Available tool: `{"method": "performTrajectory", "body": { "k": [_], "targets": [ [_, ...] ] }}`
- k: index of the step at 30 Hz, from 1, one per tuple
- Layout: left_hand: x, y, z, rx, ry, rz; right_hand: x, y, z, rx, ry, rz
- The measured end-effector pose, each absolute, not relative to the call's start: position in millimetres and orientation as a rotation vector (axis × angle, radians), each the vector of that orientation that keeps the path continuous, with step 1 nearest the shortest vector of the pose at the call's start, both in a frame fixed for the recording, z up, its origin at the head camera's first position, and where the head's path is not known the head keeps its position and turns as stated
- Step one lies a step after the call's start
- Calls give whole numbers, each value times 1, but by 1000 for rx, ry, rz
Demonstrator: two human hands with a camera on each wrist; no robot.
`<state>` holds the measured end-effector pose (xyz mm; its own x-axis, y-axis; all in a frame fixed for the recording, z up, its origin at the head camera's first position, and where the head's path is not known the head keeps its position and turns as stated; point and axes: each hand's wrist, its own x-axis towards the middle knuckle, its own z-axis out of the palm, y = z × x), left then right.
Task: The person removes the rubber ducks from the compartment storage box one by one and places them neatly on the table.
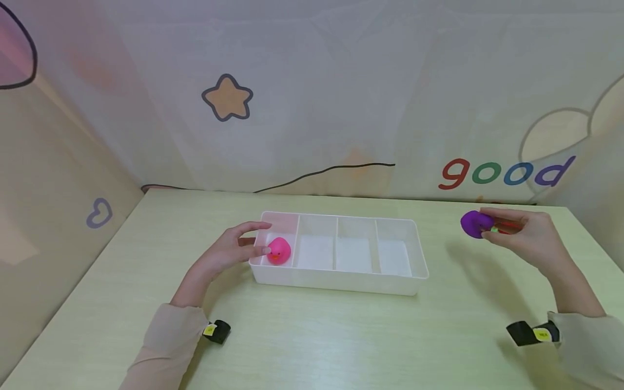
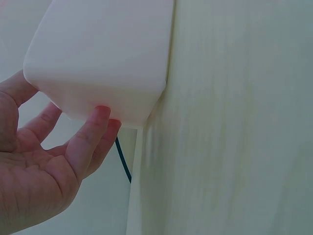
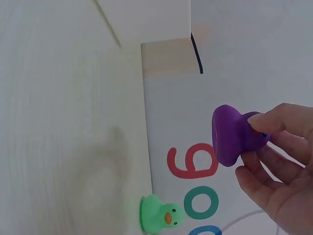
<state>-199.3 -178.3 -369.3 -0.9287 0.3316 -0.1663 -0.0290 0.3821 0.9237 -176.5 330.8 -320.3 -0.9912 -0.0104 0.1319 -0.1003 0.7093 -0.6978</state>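
Observation:
A white tray (image 1: 336, 279) with a row of compartments stands on the table. My left hand (image 1: 233, 249) grips its left end; in the left wrist view the fingers (image 2: 90, 134) lie against the outer end wall. Inside the leftmost compartment sits a pink rubber duck (image 1: 279, 251), close by the thumb. Off to the right of the tray, my right hand (image 1: 528, 238) pinches a purple rubber duck (image 3: 230, 134) by its head, held above the table. A green rubber duck (image 3: 159, 214) shows in the right wrist view near the table's back edge; in the head view the right hand mostly hides it.
The pale wooden table (image 1: 312, 346) meets a printed cloth backdrop (image 1: 317, 108) along its back edge. Another cloth side (image 1: 53, 233) rises at the left. Black wrist cameras (image 1: 216, 331) sit on both sleeves.

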Motion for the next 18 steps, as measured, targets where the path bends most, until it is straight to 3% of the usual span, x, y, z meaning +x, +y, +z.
{"method": "performTrajectory", "body": {
  "k": [18],
  "targets": [
    [-199, -178, -369, 248, 2327, 1559, -184, 373, -348, 15, -2884, 1061]
  ]
}}
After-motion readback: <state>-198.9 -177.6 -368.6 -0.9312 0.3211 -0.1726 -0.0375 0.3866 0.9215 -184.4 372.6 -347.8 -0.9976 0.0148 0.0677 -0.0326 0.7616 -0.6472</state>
